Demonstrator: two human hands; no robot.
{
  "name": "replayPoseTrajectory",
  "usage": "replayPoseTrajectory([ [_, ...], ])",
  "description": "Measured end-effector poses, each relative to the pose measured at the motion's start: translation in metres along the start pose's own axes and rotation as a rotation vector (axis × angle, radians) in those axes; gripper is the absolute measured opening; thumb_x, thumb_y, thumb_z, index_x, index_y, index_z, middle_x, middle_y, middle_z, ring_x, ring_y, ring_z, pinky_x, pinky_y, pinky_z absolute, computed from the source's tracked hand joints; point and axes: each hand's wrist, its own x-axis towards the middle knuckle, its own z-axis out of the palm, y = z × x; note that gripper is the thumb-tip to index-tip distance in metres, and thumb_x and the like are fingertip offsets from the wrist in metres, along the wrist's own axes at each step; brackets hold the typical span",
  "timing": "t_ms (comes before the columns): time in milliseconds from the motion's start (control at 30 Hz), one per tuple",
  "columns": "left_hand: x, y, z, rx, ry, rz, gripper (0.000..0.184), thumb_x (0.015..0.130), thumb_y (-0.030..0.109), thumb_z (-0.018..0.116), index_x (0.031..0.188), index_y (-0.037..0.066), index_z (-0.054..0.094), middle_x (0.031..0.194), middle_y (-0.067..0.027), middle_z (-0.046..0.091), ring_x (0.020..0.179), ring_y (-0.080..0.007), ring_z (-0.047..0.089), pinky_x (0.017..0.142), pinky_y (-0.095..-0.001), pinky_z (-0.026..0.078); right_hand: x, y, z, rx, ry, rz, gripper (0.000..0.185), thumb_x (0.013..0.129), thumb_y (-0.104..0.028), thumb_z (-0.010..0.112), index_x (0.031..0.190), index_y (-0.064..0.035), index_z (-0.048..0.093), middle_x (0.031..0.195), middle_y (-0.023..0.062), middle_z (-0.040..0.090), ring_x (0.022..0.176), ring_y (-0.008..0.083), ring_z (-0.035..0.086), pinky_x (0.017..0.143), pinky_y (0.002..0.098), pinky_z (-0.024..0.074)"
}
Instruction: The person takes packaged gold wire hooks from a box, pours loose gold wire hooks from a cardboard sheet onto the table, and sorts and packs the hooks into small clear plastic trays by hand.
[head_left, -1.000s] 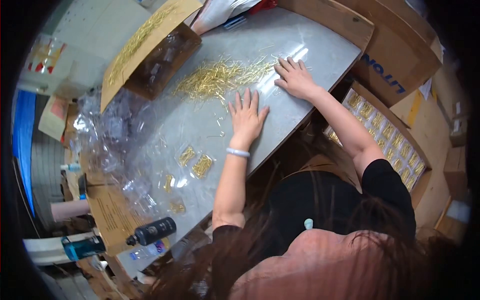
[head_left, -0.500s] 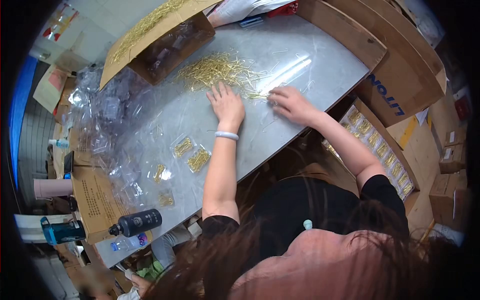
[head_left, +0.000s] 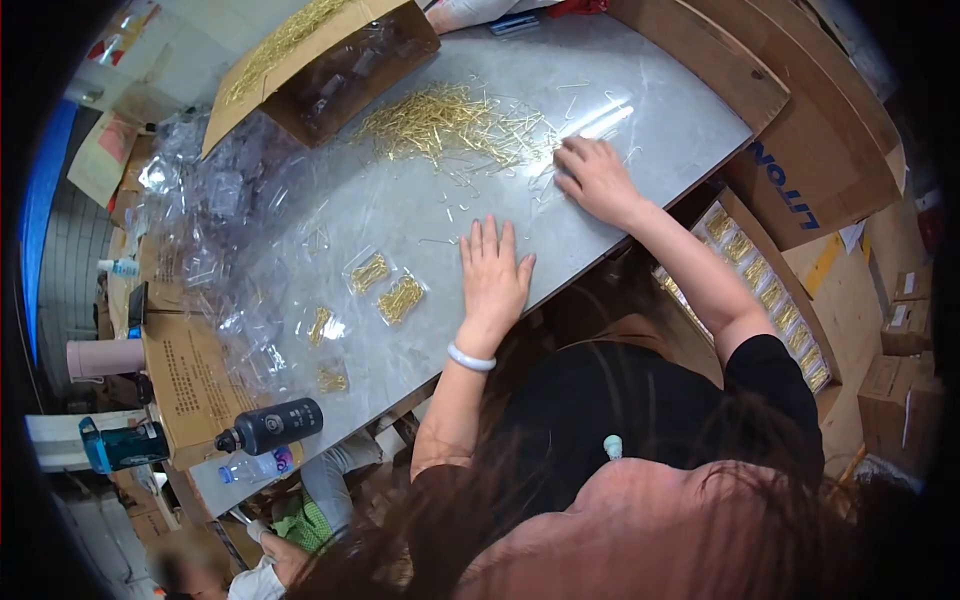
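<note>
A loose pile of gold-coloured metal hooks lies on the grey tabletop. My left hand, with a pale bracelet on its wrist, rests flat below the pile, fingers spread, near a few stray hooks. At the right end of the pile is my right hand, its fingers slightly bent over scattered silver-coloured hooks; whether it grips any cannot be made out. Left of my left hand sit small clear packs of gold hooks.
Clear plastic packs heap at the left beside an open carton. A dark bottle lies near the front-left edge. A tray of filled packs stands below right. Another person's hand shows at lower left.
My left hand has moved back from the pile, toward the table's front edge. My right hand has shifted slightly right and up, its fingers leaving the hooks near the middle.
</note>
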Motion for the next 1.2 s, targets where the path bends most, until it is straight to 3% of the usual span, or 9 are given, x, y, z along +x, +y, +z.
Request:
replayPoseTrajectory([
  [167,-0.019,0.000,-0.006,-0.073,0.033,-0.006,0.064,0.094,0.030,0.061,0.143,-0.006,0.041,0.151,-0.0294,0.033,0.142,-0.0452,0.029,0.118,-0.0564,0.021,-0.026,-0.023,0.003,0.087,-0.061,-0.366,0.040,0.092,-0.032,0.061,0.125,-0.0091,0.058,0.134,0.0117,0.055,0.133,0.0318,0.044,0.110,0.0489,0.0343],
  [267,-0.023,0.003,-0.004,-0.078,0.060,-0.003,0.063,0.095,0.030,0.060,0.142,-0.007,0.041,0.152,-0.0298,0.032,0.143,-0.0453,0.028,0.118,-0.0560,0.020,-0.012,-0.016,0.006,-0.037,0.099,-0.069,0.040,0.091,-0.031,0.062,0.125,-0.0104,0.059,0.132,0.0117,0.057,0.127,0.0322,0.049,0.106,0.0484,0.0373],
  [433,-0.027,0.003,0.001,-0.084,0.085,-0.015,0.063,0.095,0.029,0.059,0.142,-0.008,0.040,0.151,-0.0304,0.033,0.143,-0.0456,0.027,0.118,-0.0559,0.021,-0.005,-0.020,0.010,-0.062,0.174,-0.013,0.032,0.088,-0.028,0.064,0.116,-0.0121,0.063,0.119,0.0083,0.060,0.115,0.0292,0.054,0.097,0.0439,0.0404],
  [767,-0.025,0.007,-0.001,-0.042,0.126,-0.025,0.067,0.095,0.033,0.060,0.145,-0.007,0.038,0.153,-0.0294,0.030,0.145,-0.0467,0.023,0.119,-0.0555,0.019,-0.015,-0.050,0.002,0.550,-0.145,-0.467,0.025,0.086,-0.013,0.067,0.110,-0.0078,0.067,0.108,0.0100,0.062,0.103,0.0312,0.059,0.089,0.0421,0.0484],
  [867,-0.026,0.008,-0.002,-0.065,0.101,-0.053,0.076,0.096,0.041,0.058,0.150,-0.004,0.030,0.157,-0.0275,0.025,0.147,-0.0443,0.019,0.120,-0.0539,0.016,-0.006,-0.055,0.005,0.869,-0.157,-0.237,0.026,0.087,-0.009,0.065,0.112,-0.0090,0.068,0.108,0.0096,0.063,0.103,0.0305,0.059,0.092,0.0420,0.0480],
  [967,-0.028,0.011,-0.005,-0.066,0.098,-0.036,0.082,0.094,0.047,0.060,0.151,-0.003,0.029,0.157,-0.0271,0.024,0.147,-0.0444,0.018,0.120,-0.0539,0.015,0.004,-0.051,0.016,0.369,0.093,-0.297,0.025,0.086,-0.010,0.066,0.110,-0.0102,0.069,0.109,0.0098,0.063,0.104,0.0303,0.059,0.090,0.0411,0.0482],
  [1067,-0.026,0.013,-0.007,-0.037,0.061,-0.051,0.085,0.093,0.049,0.060,0.151,-0.003,0.029,0.157,-0.0278,0.024,0.147,-0.0450,0.018,0.120,-0.0540,0.015,0.001,-0.055,0.012,0.384,-0.152,-0.463,0.027,0.087,-0.013,0.067,0.114,-0.0112,0.068,0.114,0.0106,0.063,0.108,0.0304,0.058,0.096,0.0426,0.0443],
  [1100,-0.026,0.012,-0.006,-0.040,0.074,-0.054,0.084,0.093,0.049,0.060,0.151,-0.003,0.029,0.157,-0.0281,0.024,0.147,-0.0452,0.019,0.120,-0.0540,0.016,0.008,-0.051,0.009,0.399,-0.183,-0.302,0.030,0.086,-0.017,0.068,0.116,-0.0127,0.067,0.116,0.0093,0.063,0.112,0.0297,0.056,0.097,0.0435,0.0430],
  [1200,-0.025,0.011,-0.005,-0.045,0.107,-0.066,0.084,0.093,0.048,0.060,0.152,-0.003,0.029,0.157,-0.0289,0.024,0.147,-0.0457,0.019,0.120,-0.0541,0.016,0.000,-0.061,0.000,0.177,-0.057,-0.355,0.031,0.085,-0.019,0.069,0.116,-0.0132,0.066,0.117,0.0086,0.062,0.115,0.0289,0.054,0.098,0.0439,0.0419],
])
